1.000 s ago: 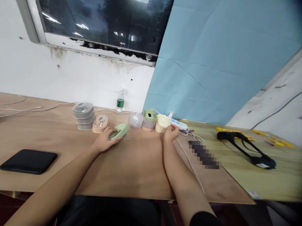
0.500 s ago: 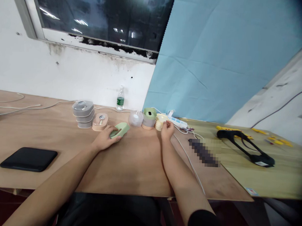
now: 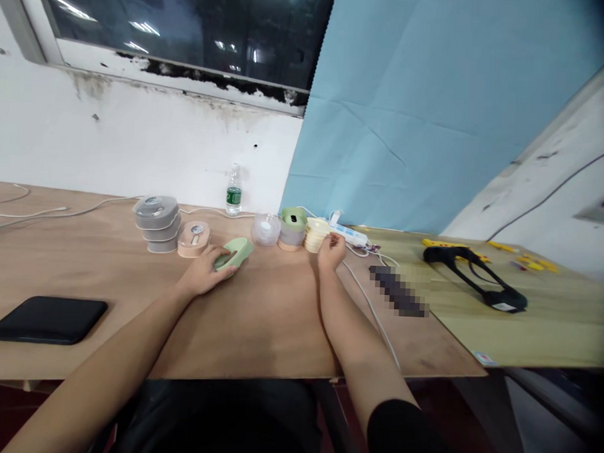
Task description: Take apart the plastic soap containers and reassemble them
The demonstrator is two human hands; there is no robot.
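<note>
Nearest on the wooden counter [image 3: 277, 325], my left hand [image 3: 200, 275] pinches the pale green oval plastic lid [image 3: 235, 252] between its fingers, tipped on one edge, I judge for a surer hold. Farther out, my right hand [image 3: 331, 249] touches the cream stack of round plastic tubs [image 3: 313, 234]; whether its curled fingers grip anything I cannot tell.

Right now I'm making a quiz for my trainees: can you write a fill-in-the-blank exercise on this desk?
1. The lid in the left hand is ____.
2. The pad on the table's left side is ____.
3. The bottle stands upright by the white ____.
4. The right hand is at the cream tub, in front of a ____ backdrop.
Missing words: green; black; wall; blue.
</note>
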